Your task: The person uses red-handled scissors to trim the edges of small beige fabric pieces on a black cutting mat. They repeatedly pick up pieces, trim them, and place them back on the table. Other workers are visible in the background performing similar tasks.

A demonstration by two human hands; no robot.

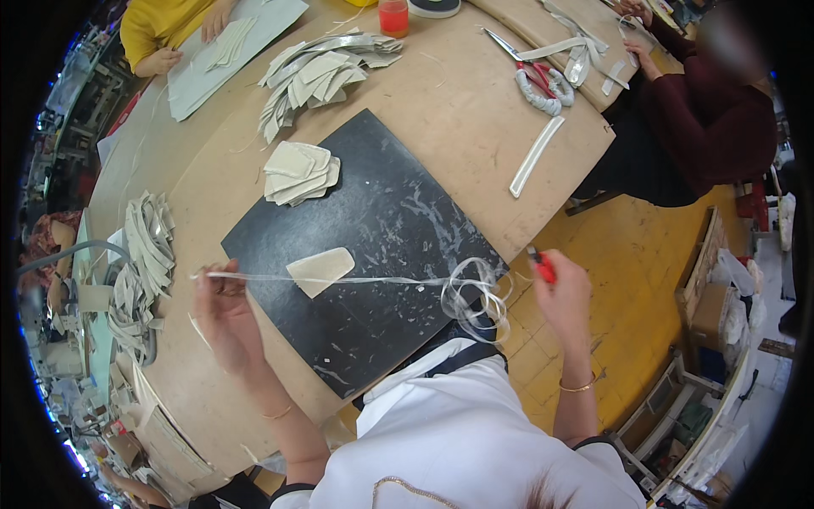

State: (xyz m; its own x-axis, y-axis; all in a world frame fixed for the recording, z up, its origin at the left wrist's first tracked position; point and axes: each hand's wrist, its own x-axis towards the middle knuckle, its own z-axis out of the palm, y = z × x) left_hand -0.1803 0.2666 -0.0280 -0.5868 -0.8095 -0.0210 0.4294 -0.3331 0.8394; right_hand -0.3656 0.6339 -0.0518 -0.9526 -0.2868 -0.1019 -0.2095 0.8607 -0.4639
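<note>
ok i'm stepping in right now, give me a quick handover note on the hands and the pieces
Left hand: pinches one end of a thin clear strip, held taut over the black mat.
Right hand: grips a red-handled tool past the table edge; strip coils in loops near it.
One beige piece lies on the mat under the strip; small stack at the mat's far corner, bigger pile beyond.
Done: not clear from the view. Left: seemingly the stacked pieces.
</note>
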